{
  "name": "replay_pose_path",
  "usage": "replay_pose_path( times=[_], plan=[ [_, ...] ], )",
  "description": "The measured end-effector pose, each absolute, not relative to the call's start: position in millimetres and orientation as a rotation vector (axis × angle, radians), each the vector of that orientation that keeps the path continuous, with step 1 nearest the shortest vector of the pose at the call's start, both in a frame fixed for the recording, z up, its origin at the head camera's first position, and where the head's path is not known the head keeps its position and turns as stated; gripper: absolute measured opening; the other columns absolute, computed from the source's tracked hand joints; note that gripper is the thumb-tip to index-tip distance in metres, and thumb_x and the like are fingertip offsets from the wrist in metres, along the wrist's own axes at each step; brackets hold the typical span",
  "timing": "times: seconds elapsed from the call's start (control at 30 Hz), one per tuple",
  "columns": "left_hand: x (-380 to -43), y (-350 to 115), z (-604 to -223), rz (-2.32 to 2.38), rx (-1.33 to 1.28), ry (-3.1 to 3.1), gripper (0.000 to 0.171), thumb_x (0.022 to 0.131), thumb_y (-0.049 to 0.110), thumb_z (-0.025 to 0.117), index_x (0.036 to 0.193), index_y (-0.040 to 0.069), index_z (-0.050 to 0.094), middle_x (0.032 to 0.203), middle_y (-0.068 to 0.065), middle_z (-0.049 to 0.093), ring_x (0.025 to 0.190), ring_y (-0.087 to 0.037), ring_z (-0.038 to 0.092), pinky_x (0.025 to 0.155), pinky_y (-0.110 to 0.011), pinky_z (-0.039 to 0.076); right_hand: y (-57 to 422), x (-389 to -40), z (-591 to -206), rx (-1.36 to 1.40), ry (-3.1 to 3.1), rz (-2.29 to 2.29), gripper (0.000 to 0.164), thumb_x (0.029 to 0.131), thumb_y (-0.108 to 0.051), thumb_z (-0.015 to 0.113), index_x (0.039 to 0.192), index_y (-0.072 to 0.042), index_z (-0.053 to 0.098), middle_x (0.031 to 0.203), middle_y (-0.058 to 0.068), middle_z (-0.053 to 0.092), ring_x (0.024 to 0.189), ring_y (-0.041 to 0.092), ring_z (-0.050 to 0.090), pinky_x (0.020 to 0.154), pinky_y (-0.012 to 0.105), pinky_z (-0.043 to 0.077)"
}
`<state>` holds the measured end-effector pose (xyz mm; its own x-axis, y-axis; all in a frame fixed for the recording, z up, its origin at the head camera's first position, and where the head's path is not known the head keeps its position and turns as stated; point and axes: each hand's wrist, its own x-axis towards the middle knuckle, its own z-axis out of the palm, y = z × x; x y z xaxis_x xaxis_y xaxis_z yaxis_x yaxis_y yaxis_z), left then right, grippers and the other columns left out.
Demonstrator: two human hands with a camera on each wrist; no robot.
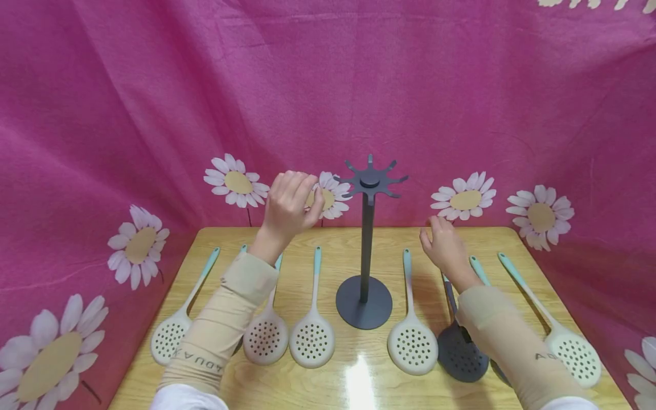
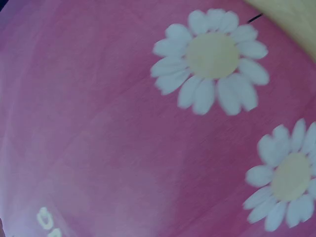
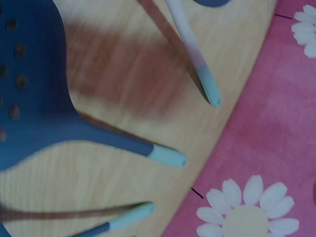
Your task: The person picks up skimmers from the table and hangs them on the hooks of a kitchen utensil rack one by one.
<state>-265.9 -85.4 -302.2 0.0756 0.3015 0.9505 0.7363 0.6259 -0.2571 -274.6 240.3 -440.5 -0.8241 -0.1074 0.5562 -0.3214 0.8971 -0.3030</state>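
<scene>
My left hand (image 1: 292, 200) is raised left of a dark utensil stand (image 1: 367, 239), fingers bent forward, thumb apart, with nothing seen in it. My right hand (image 1: 445, 246) hovers over the table's far right part, fingers loosely bent. Beneath it lies a dark blue skimmer (image 1: 463, 356) with a teal handle end; the right wrist view shows that skimmer (image 3: 39, 94) lying untouched. A white skimmer (image 1: 412, 344) lies to its left, another dark-handled skimmer (image 3: 98, 229) to its right, mostly behind my right sleeve. Several skimmers lie left of the stand, one mostly behind my left sleeve.
The stand's hooked top ring (image 1: 370, 179) carries nothing. Its round base (image 1: 364, 313) rests mid-table. At the table's far right lies a white skimmer (image 1: 571, 353). Pink flowered cloth (image 1: 328, 102) rises behind and beside the wooden table (image 1: 287, 393) and fills the left wrist view.
</scene>
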Motion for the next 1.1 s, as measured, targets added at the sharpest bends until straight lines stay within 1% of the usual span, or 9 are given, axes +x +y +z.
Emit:
replay_pose_path(
  times=[0.1, 0.27, 0.33, 0.43, 0.57, 0.67, 0.87, 1.0, 1.1],
  plan=[
    [-258.0, -81.2, -291.1, -0.369, -0.931, -1.501, 0.011, 0.074, 0.006, 0.058, 0.081, -0.003, 0.059, 0.071, -0.013, 0.058, 0.063, -0.026, 0.052, 0.053, -0.033, 0.041, 237.5, -271.6, -450.1, 0.287, -2.591, 0.54, 0.021, 0.086, -0.013, 0.053, 0.095, 0.005, 0.053, 0.086, 0.022, 0.056, 0.077, 0.039, 0.056, 0.062, 0.051, 0.045],
    [-247.7, -74.6, -277.9, -0.312, -0.954, -1.529, 0.016, 0.071, 0.005, 0.063, 0.085, -0.003, 0.059, 0.076, -0.015, 0.059, 0.068, -0.028, 0.054, 0.059, -0.034, 0.044, 235.5, -266.7, -466.9, 0.207, -2.791, 0.585, 0.025, 0.086, -0.014, 0.052, 0.099, 0.007, 0.05, 0.092, 0.023, 0.055, 0.077, 0.037, 0.056, 0.063, 0.048, 0.046],
    [-245.0, -72.1, -274.7, -0.295, -0.963, -1.542, 0.018, 0.071, 0.005, 0.064, 0.086, -0.004, 0.059, 0.078, -0.015, 0.059, 0.069, -0.028, 0.054, 0.061, -0.035, 0.045, 234.6, -264.6, -472.4, 0.182, -2.858, 0.602, 0.025, 0.086, -0.015, 0.052, 0.098, 0.007, 0.049, 0.091, 0.023, 0.054, 0.077, 0.037, 0.056, 0.063, 0.048, 0.046],
    [-241.7, -68.7, -271.4, -0.266, -0.971, -1.566, 0.018, 0.072, 0.005, 0.063, 0.087, -0.004, 0.059, 0.079, -0.015, 0.059, 0.071, -0.029, 0.055, 0.063, -0.035, 0.046, 233.2, -262.2, -479.8, 0.163, -2.93, 0.626, 0.025, 0.086, -0.015, 0.052, 0.095, 0.008, 0.048, 0.09, 0.024, 0.052, 0.075, 0.037, 0.055, 0.065, 0.048, 0.046],
    [-237.8, -64.6, -269.1, -0.228, -0.981, -1.607, 0.018, 0.074, 0.007, 0.061, 0.089, -0.004, 0.06, 0.08, -0.015, 0.06, 0.072, -0.028, 0.055, 0.063, -0.036, 0.046, 231.9, -260.9, -489.8, 0.13, -3.031, 0.612, 0.026, 0.088, -0.017, 0.05, 0.096, 0.008, 0.047, 0.09, 0.023, 0.052, 0.079, 0.037, 0.055, 0.07, 0.048, 0.045],
    [-235.1, -61.5, -269.0, -0.21, -0.99, -1.625, 0.017, 0.075, 0.007, 0.059, 0.088, -0.004, 0.061, 0.079, -0.014, 0.06, 0.071, -0.027, 0.055, 0.063, -0.036, 0.045, 232.6, -259.5, -498.1, 0.116, -3.104, 0.592, 0.029, 0.089, -0.018, 0.049, 0.099, 0.01, 0.047, 0.092, 0.024, 0.052, 0.083, 0.038, 0.055, 0.073, 0.048, 0.045],
    [-230.6, -55.5, -270.8, -0.165, -0.983, -1.631, 0.012, 0.076, 0.007, 0.059, 0.082, -0.002, 0.061, 0.075, -0.013, 0.06, 0.068, -0.025, 0.054, 0.062, -0.034, 0.044, 234.0, -253.9, -509.0, 0.028, -3.233, 0.601, 0.042, 0.091, -0.02, 0.048, 0.115, 0.014, 0.043, 0.103, 0.029, 0.052, 0.095, 0.043, 0.054, 0.08, 0.05, 0.045],
    [-227.1, -52.1, -271.7, -0.146, -0.968, -1.626, 0.01, 0.076, 0.008, 0.059, 0.081, -0.001, 0.06, 0.073, -0.011, 0.059, 0.066, -0.024, 0.053, 0.061, -0.033, 0.043, 233.0, -248.4, -512.7, 0.005, -3.289, 0.602, 0.049, 0.092, -0.02, 0.047, 0.122, 0.017, 0.037, 0.11, 0.033, 0.051, 0.102, 0.044, 0.052, 0.085, 0.05, 0.044],
    [-224.7, -48.8, -272.3, -0.142, -0.959, -1.619, 0.009, 0.077, 0.007, 0.058, 0.081, 0.0, 0.06, 0.073, -0.011, 0.058, 0.066, -0.024, 0.052, 0.06, -0.033, 0.043, 232.7, -244.5, -515.5, -0.033, -3.346, 0.626, 0.054, 0.092, -0.02, 0.047, 0.125, 0.019, 0.031, 0.109, 0.034, 0.051, 0.101, 0.042, 0.054, 0.085, 0.048, 0.044]
  ],
)
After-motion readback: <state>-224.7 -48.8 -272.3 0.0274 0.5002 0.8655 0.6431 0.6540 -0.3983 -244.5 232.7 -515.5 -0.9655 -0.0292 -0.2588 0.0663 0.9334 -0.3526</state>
